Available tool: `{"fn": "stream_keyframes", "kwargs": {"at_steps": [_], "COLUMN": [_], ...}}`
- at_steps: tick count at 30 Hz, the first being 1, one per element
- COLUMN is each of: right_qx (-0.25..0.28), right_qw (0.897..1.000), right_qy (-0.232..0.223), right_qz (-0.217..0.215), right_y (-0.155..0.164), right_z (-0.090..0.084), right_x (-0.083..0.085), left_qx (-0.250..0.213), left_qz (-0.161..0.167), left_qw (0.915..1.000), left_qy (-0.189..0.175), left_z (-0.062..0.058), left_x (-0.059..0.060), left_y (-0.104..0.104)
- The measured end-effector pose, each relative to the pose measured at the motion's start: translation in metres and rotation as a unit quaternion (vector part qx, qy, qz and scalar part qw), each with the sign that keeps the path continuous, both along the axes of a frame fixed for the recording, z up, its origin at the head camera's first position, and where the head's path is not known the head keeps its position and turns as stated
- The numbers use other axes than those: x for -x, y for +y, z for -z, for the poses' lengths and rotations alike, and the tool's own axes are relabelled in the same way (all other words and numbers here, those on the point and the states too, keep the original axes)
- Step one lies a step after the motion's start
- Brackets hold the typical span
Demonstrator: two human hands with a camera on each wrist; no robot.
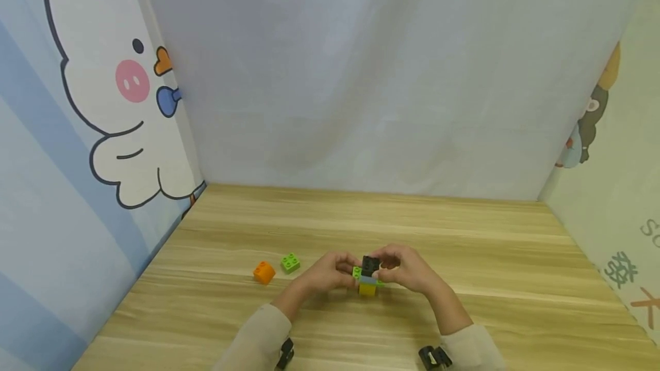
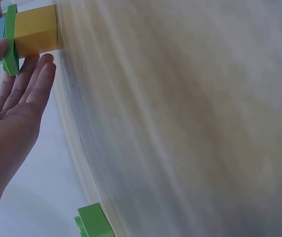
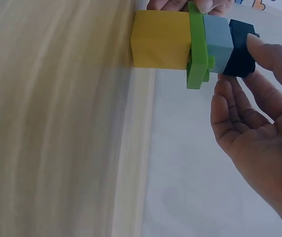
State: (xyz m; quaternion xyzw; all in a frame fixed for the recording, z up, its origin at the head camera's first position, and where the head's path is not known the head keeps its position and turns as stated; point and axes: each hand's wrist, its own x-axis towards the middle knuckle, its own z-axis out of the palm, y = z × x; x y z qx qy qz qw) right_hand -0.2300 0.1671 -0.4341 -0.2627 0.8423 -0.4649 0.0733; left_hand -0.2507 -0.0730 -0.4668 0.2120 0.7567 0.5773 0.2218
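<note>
Both hands, left hand (image 1: 330, 272) and right hand (image 1: 404, 268), pinch the stack (image 1: 367, 277) between them on the worktop (image 1: 464, 245) (black brick (image 3: 240, 48) topmost), and uneven downward pressure could probably tip it or slide it sideways.

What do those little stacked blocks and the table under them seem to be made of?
The stacked blocks, held between the left hand and right hand, look like moulded plastic: flat solid colours, smooth faces, crisp edges, a slight sheen. The loose green brick shows round studs. The table looks like wood or a wood-print laminate, with pale streaked grain; which one is unclear.
</note>
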Motion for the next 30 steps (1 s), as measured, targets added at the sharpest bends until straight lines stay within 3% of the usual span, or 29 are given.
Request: {"fn": "stream_keyframes", "kwargs": {"at_steps": [14,30], "right_qx": [-0.043,-0.026], "right_qw": [0.999,1.000], "right_qy": [0.023,0.012], "right_qz": [-0.009,-0.005], "right_y": [-0.0043,-0.0010], "right_z": [-0.0095,-0.0055], "right_x": [0.0013,0.0003], "left_qx": [0.006,0.018], "left_qz": [-0.004,-0.009], "left_qw": [0.9999,0.9997], "left_qy": [0.008,0.015], "left_z": [-0.0016,-0.0023], "left_x": [0.0000,0.0002], "left_y": [-0.0003,0.0007]}}
